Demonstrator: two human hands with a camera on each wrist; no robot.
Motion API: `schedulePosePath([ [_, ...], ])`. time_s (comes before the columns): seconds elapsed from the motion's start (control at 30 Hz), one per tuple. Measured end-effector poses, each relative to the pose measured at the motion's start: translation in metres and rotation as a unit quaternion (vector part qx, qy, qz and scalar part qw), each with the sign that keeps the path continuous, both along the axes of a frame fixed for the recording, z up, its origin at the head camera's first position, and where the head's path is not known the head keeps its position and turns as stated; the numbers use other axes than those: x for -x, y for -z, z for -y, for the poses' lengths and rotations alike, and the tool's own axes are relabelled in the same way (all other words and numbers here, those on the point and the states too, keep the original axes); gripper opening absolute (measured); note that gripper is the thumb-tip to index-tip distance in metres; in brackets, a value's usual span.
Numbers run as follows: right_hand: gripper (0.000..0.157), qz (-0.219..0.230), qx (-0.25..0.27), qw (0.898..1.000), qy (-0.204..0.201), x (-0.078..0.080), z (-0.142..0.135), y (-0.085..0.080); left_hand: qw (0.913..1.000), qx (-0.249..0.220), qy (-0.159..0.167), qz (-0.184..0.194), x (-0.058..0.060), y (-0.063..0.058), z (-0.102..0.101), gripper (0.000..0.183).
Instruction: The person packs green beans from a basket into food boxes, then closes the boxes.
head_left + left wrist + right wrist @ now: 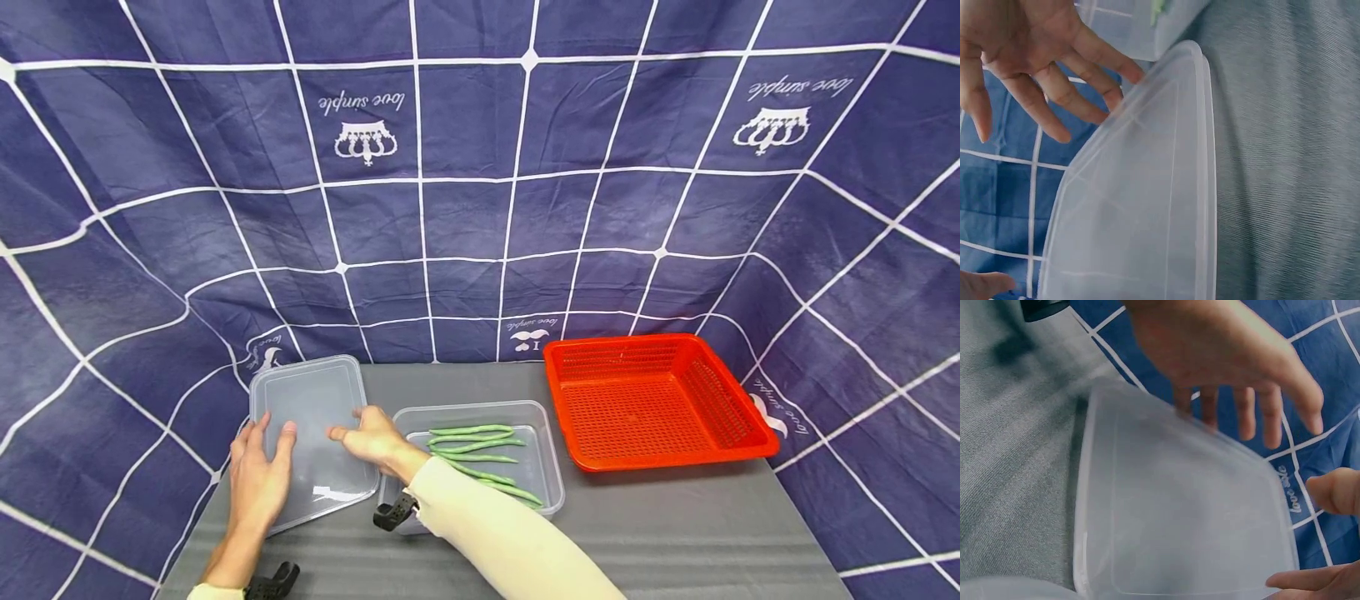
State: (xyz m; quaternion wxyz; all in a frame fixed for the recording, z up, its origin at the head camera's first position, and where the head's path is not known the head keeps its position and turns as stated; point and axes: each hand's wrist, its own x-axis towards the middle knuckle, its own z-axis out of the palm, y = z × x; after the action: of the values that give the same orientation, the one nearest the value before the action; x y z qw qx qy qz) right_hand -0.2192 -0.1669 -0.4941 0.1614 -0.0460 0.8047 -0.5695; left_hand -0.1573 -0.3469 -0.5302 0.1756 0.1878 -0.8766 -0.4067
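Note:
A clear plastic lid [322,467] lies at the left of the grey table, slightly angled. My left hand [257,479] is at its left edge with fingers spread and extended. My right hand [378,437] reaches across to the lid's right edge, its thumb and forefinger apart over the lid. In the left wrist view, the right hand's fingertips overlap the rim of the lid [1129,206]. Under my right forearm stands a clear plastic container [553,475]; several green beans [474,446] lie in it, partly hidden by the sleeve.
A red plastic basket [637,417] stands at the right, near the back of the table. Dark blue cloth [465,217] with white lines hangs behind and along both sides. The grey table cover [645,533] has wrinkles at the front.

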Motion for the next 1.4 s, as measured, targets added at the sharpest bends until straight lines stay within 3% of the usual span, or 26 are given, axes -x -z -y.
schedulePosePath([
  [0.3, 0.072, -0.041, 0.059, 0.997, -0.015, 0.0, -0.011, -0.007, 0.995, -0.009, -0.033, -0.094, -0.001, -0.012, -0.007, 0.064],
  [0.53, 0.077, -0.062, 0.119, 0.991, -0.001, 0.004, -0.021, -0.009, 0.9848, -0.007, -0.05, -0.166, -0.002, -0.025, -0.015, 0.078],
  [0.73, 0.088, -0.065, 0.163, 0.984, -0.016, 0.005, -0.032, -0.018, 0.9735, 0.002, -0.058, -0.221, -0.002, -0.037, -0.021, 0.084],
  [1.0, 0.094, -0.084, 0.174, 0.981, -0.014, 0.007, -0.05, -0.03, 0.9621, -0.017, -0.066, -0.264, 0.0, -0.055, -0.032, 0.082],
  [1.4, 0.085, -0.11, 0.207, 0.972, 0.011, 0.009, -0.078, -0.043, 0.9475, -0.054, -0.048, -0.312, 0.003, -0.079, -0.056, 0.075],
])
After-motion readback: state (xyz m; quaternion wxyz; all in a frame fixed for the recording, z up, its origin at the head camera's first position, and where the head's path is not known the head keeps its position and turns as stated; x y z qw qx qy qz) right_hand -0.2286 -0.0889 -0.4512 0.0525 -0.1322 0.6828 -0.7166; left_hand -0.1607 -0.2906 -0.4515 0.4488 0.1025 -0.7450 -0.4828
